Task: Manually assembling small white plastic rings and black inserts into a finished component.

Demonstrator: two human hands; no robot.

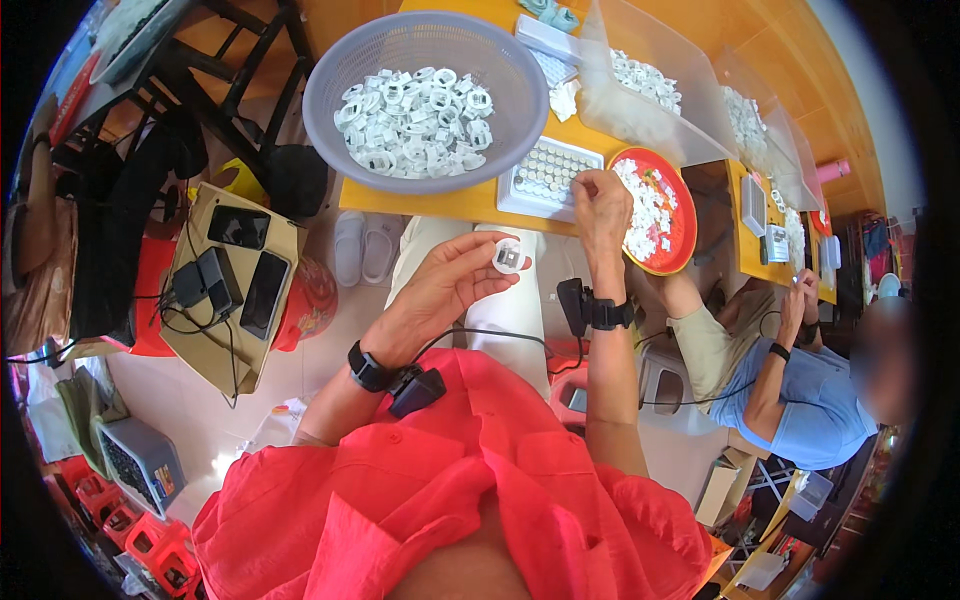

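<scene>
My left hand pinches a small round white plastic part with a dark square opening, held in front of the table edge over my lap. At the right side of a white tray, my right hand has its fingers pressed together; whatever is in them is hidden. Rows of small round pale pieces fill that tray. To its left stands a grey plastic basket with a heap of similar translucent white parts. A red round tray holding small white pieces sits just right of my right hand.
Clear plastic bins of white parts stand behind on the wooden table. A co-worker in a blue shirt sits at my right. On the left, a cardboard box carries phones and cables. A black cable runs between my wrists.
</scene>
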